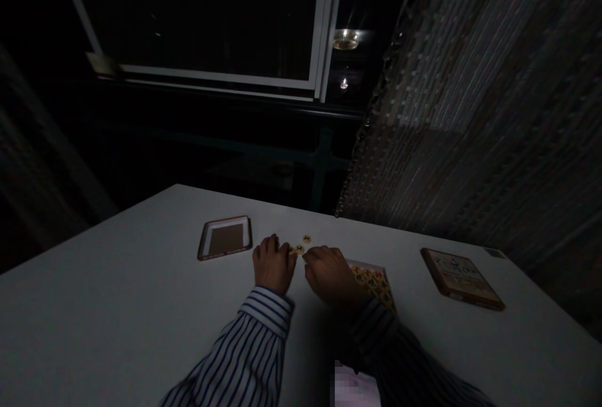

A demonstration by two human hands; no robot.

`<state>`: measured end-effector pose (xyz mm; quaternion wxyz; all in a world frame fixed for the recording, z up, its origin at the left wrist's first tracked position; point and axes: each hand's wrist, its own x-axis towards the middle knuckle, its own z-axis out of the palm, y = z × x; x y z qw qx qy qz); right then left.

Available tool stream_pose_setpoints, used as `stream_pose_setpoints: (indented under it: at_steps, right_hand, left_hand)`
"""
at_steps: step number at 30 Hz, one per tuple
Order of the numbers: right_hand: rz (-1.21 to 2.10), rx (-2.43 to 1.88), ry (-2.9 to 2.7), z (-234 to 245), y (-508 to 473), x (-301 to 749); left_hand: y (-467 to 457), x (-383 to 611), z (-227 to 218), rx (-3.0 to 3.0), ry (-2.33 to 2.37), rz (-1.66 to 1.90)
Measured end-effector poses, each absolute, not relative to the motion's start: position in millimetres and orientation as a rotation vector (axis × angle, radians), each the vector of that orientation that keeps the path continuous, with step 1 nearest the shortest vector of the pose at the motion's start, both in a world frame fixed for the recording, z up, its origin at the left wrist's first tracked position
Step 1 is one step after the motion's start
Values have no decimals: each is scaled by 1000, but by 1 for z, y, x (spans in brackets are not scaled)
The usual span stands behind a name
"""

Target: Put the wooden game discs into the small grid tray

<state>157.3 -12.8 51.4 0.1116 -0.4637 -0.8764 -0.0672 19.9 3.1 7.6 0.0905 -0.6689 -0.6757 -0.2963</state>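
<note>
My left hand (273, 264) rests on the white table (117, 306), fingers curled, its fingertips touching small round pale tokens (299, 248). My right hand (332, 278) lies beside it, fingers bent, its fingertips close to the same tokens. Another round token (306, 239) sits just beyond them. Under my right wrist lies a board covered with several tokens (376, 281). What either hand pinches, if anything, is too small and dark to see. Both sleeves are striped.
An open shallow box tray (225, 237) lies to the left of my hands. A box lid with a printed picture (461, 278) lies at the right. A beaded curtain (470, 112) hangs behind the table's right side, a dark window (202, 18) beyond.
</note>
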Motion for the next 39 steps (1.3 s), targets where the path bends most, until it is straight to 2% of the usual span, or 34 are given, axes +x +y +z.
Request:
stream_pose_setpoints:
  at_steps: [16,39]
  right_hand:
    - [-136,-1374,-2606,53,-14,158]
    - [-84,-1451,-2391,84,-7,186]
  left_hand:
    - [5,16,5,-1989,-2033,-807]
    - [3,28,9,-2137,-1531,-1376]
